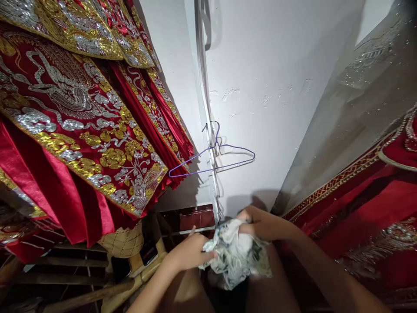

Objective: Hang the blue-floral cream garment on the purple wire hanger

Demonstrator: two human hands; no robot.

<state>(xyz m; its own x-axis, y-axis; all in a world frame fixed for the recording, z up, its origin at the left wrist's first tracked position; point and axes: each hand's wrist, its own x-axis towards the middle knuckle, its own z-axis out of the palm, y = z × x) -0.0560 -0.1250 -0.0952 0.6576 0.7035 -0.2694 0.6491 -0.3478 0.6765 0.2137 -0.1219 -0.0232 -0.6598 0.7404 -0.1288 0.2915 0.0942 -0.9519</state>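
Observation:
A crumpled bundle of white patterned cloth (233,256) is gathered between my hands, low in front of my legs. On its left side, my left hand (192,251) grips a fold, thumb lying over the fabric. My right hand (256,222) clasps the bundle from the upper right, its fingers curled into the cloth and partly hidden. What the cloth is made up as cannot be told while it is bunched. Above the hands, a purple clothes hanger (213,170) with nothing on it hangs by its hook at the wall, apart from both hands.
Red embroidered drapery (74,100) with gold and silver sequins hangs at left. More red decorated fabric (374,208) lies along the right. A wooden chair or frame (87,295) stands lower left, beside a woven tan item (124,241). A pale strip (203,95) runs down the white wall.

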